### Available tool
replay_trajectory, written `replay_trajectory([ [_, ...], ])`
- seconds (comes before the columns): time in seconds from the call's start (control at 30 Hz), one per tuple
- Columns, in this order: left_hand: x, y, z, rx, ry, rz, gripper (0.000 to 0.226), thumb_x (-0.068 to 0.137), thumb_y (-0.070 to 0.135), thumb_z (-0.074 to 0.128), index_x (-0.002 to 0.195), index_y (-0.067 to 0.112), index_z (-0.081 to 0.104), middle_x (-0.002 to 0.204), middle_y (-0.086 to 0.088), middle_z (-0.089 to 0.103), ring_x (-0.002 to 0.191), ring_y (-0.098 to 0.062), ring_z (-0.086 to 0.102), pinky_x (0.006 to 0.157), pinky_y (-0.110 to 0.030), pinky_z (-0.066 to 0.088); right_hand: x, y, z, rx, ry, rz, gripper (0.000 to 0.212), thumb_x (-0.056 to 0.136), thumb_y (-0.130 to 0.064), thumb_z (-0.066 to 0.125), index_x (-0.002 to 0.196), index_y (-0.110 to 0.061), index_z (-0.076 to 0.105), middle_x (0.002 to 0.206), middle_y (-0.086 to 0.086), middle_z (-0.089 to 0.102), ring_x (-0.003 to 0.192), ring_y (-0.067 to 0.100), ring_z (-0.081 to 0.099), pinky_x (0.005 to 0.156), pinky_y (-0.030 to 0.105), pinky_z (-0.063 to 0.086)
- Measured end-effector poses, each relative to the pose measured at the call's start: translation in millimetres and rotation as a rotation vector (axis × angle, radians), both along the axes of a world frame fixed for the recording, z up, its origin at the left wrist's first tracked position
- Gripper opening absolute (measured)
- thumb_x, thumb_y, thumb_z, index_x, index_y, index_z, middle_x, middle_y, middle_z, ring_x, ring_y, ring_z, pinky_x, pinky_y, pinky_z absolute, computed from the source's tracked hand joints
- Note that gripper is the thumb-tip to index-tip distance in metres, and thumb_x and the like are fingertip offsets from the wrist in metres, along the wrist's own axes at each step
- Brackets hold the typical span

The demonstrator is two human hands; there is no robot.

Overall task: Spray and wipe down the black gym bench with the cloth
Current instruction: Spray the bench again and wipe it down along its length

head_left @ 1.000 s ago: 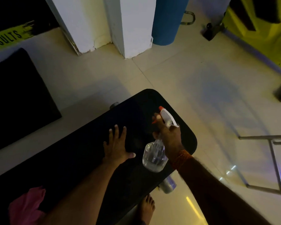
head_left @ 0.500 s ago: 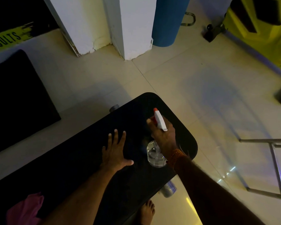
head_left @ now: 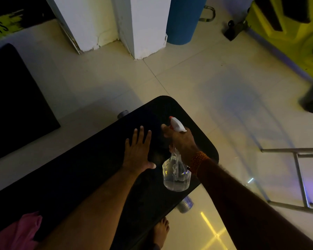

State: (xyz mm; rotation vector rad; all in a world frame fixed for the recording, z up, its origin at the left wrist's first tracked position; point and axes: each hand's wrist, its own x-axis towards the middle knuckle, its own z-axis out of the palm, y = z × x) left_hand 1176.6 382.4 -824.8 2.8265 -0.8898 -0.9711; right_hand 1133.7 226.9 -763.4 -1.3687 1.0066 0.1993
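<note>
The black bench runs 8 to 2 o'clock. On it the left hand lies flat, released; the right hand grips the spray bottle just beside. The pink cloth lies at 8 o'clock, nearer the left arm.

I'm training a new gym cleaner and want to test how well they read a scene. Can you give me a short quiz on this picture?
1. True or false: the left hand lies flat on the black bench, fingers straight.
2. What does the right hand grip? A) a sponge B) the spray bottle C) a brush
3. Fill in: the cloth at the lower left, touched by neither hand, is ____ in colour.
Key: 1 true; 2 B; 3 pink.
</note>
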Motion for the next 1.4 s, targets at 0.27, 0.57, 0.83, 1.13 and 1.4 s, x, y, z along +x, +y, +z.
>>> replay_trajectory([
  [0.27,5.3,6.3,-6.1,-0.009,-0.011,-0.036,0.138,0.069,0.065,0.080,0.159,0.026,-0.017,0.167,-0.008,-0.025,0.155,-0.032,-0.017,0.123,-0.060,0.013,4.1,-0.2,-20.0,-0.144,0.116,-0.002,0.063,0.092,-0.049,0.070,0.138,-0.010,0.051,0.118,0.015,0.067,0.075,0.014,0.066,0.053,0.021,0.050],
  [0.57,-1.9,6.3,-8.0,0.009,-0.036,-0.008,0.139,0.068,0.068,0.079,0.159,0.028,-0.018,0.167,-0.007,-0.025,0.156,-0.031,-0.016,0.120,-0.064,0.016,-36.9,-7.6,-11.8,-0.132,0.107,-0.064,0.058,0.095,-0.045,0.068,0.142,-0.015,0.049,0.117,0.012,0.066,0.084,0.014,0.067,0.057,0.019,0.051],
  [0.83,-39.9,31.5,3.4,0.086,0.035,-0.040,0.138,0.070,0.068,0.077,0.158,0.027,-0.020,0.166,-0.007,-0.028,0.154,-0.036,-0.020,0.116,-0.071,0.019,-120.1,19.1,-9.0,-0.123,0.190,-0.204,0.053,0.098,-0.048,0.063,0.140,-0.016,0.055,0.125,0.012,0.066,0.109,0.029,0.068,0.073,0.028,0.054],
  [1.13,-70.6,73.0,11.8,0.098,0.051,-0.109,0.132,0.074,0.067,0.075,0.159,0.026,-0.018,0.166,-0.005,-0.028,0.155,-0.032,-0.019,0.120,-0.067,0.018,-182.0,59.8,0.1,-0.169,0.240,-0.148,0.043,0.099,-0.048,0.060,0.135,-0.023,0.061,0.111,0.006,0.064,0.092,0.022,0.067,0.076,0.036,0.058],
  [1.4,-85.7,143.7,19.4,0.034,0.026,-0.029,0.129,0.074,0.067,0.074,0.160,0.027,-0.014,0.168,-0.001,-0.022,0.156,-0.027,-0.018,0.122,-0.064,0.015,-171.7,115.0,1.1,-0.156,0.235,0.095,0.055,0.095,-0.055,0.064,0.143,-0.032,0.053,0.112,0.006,0.064,0.096,0.024,0.070,0.082,0.040,0.063],
])
